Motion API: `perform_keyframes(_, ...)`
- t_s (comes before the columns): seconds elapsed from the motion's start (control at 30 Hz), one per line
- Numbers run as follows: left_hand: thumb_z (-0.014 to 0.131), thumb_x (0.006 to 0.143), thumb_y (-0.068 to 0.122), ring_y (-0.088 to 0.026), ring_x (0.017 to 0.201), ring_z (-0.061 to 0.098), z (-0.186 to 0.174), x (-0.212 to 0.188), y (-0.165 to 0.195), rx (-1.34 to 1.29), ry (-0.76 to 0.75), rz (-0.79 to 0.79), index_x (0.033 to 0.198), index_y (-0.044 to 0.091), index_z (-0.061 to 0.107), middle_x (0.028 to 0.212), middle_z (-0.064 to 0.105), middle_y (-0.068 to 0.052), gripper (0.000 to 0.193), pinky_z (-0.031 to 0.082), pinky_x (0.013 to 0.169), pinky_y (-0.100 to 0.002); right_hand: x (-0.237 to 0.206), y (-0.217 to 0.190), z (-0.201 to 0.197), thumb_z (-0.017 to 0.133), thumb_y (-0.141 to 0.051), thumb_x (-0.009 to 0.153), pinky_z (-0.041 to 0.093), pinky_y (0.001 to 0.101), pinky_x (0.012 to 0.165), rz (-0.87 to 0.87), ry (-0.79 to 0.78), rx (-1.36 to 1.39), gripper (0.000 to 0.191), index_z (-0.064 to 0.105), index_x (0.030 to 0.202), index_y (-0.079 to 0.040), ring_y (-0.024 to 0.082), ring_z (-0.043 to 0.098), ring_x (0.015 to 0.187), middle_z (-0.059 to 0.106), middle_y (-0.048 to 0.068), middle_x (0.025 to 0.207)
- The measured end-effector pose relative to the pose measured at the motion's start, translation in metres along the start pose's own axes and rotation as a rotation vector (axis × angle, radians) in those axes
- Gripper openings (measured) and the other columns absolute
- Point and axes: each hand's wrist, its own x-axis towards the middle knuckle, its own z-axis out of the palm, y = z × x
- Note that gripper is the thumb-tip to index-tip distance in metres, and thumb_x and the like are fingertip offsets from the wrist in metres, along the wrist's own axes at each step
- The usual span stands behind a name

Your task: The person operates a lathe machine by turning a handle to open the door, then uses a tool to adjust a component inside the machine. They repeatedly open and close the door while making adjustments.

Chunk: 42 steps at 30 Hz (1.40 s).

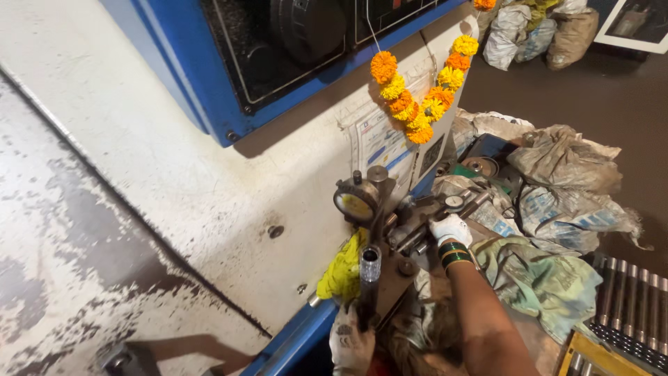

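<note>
At six o'clock, the gloved left hand (350, 346) grips a dark metal cylinder (369, 278) upright under a dial gauge (355, 204), steadying it; the right hand (449, 228), at four o'clock, rests closed on another gauge (454, 202).

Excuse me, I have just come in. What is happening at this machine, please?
A person in white gloves works beside a large white and blue machine. The left hand holds a dark metal cylinder upright under a dial gauge on a stand. The right hand, with green bangles on the wrist, rests on the gauge fixture. A marigold garland hangs on the machine, and metal rods lie at the right.
</note>
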Motion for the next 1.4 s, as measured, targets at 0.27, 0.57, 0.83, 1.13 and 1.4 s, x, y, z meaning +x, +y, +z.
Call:
perform_keyframes(0.27, 0.081, 0.075, 0.03, -0.039, 0.11, 0.066, -0.01, 0.039, 0.009, -0.076, -0.451, -0.363, 0.128, 0.009, 0.062, 0.121, 0.067, -0.019, 0.06, 0.053, 0.093, -0.046, 0.051, -0.01, 0.038, 0.077, -0.057, 0.08, 0.055, 0.0451, 0.098, 0.048, -0.023, 0.049, 0.064, 0.072, 0.124, -0.01, 0.036, 0.068, 0.118, 0.071, 0.017, 0.128)
perform_keyframes(0.57, 0.084, 0.075, 0.036, -0.042, 0.108, 0.065, -0.01, 0.036, 0.0, -0.058, -0.482, -0.369, 0.131, 0.008, 0.06, 0.123, 0.065, -0.023, 0.067, 0.054, 0.09, -0.049, 0.066, 0.003, 0.053, 0.079, -0.053, 0.077, 0.055, 0.0437, 0.099, 0.004, 0.089, 0.311, 0.063, 0.077, 0.113, -0.001, 0.037, 0.07, 0.114, 0.074, 0.024, 0.117)
perform_keyframes(0.83, 0.086, 0.074, 0.041, -0.044, 0.106, 0.065, 0.004, 0.006, -0.01, 0.041, -0.346, -0.271, 0.133, 0.006, 0.058, 0.125, 0.063, -0.027, 0.074, 0.054, 0.087, -0.052, 0.036, 0.018, -0.015, 0.083, -0.053, 0.076, 0.054, 0.0446, 0.092, -0.191, 0.47, 0.55, 0.079, 0.063, 0.119, 0.01, 0.041, 0.07, 0.103, 0.072, 0.027, 0.109)
perform_keyframes(1.13, 0.073, 0.095, 0.03, -0.052, 0.119, 0.061, -0.118, 0.011, 0.059, -0.183, 0.04, -0.029, 0.148, -0.007, 0.038, 0.137, 0.057, -0.035, 0.074, 0.052, 0.1, -0.053, -0.074, 0.047, -0.147, 0.078, -0.025, 0.097, 0.052, 0.0392, 0.105, -0.673, 0.631, 0.884, 0.05, 0.06, 0.131, 0.007, 0.032, 0.07, 0.109, 0.072, 0.021, 0.12)
perform_keyframes(1.4, 0.033, 0.105, 0.004, -0.046, 0.147, 0.039, -0.17, 0.037, 0.102, 0.313, 0.11, 0.214, 0.154, -0.001, 0.041, 0.159, 0.036, -0.032, 0.05, 0.041, 0.116, -0.041, -0.265, 0.01, -0.261, 0.073, -0.002, 0.105, 0.062, 0.0297, 0.075, -1.078, 0.279, 1.379, 0.018, 0.058, 0.116, -0.003, 0.016, 0.072, 0.081, 0.069, 0.007, 0.098)
